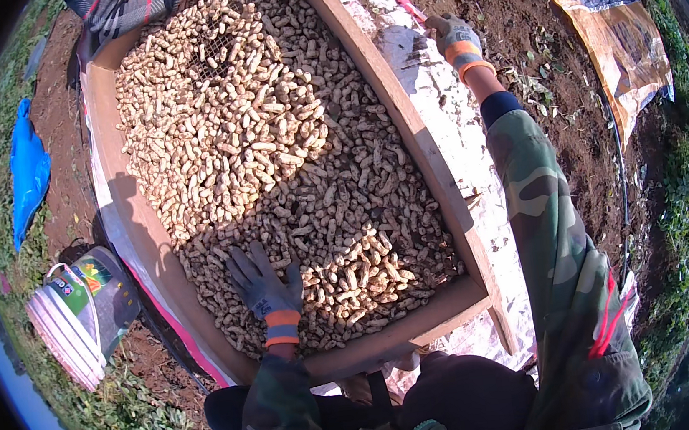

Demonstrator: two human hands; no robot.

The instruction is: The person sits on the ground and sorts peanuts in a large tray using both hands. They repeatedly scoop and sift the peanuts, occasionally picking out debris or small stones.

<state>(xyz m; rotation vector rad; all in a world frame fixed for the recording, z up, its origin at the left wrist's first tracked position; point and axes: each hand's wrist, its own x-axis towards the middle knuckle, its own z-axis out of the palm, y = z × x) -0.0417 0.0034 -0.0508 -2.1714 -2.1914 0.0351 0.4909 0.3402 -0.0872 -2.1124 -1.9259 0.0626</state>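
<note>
Unshelled peanuts [262, 154] cover most of a wooden-framed sieve [391, 93], whose wire mesh [211, 57] shows through near the top. My left hand [266, 283], in a grey glove with an orange-banded cuff, lies spread on the peanuts near the sieve's lower left. Its fingers are apart and it grips nothing. Out to the right of the frame, my right hand [455, 36], gloved alike, is held over the edge of a white sheet [424, 74] with a pink border. Its fingers look curled; whether they pinch the sheet's edge cannot be told.
A co-worker's plaid sleeve [134, 13] reaches over the sieve's top left corner. A plastic bucket [104, 290] lies tipped at the left, below a blue plastic bag [28, 176]. An orange woven sack [608, 30] is spread on soil at the right. A thin black hose [623, 179] runs beside it.
</note>
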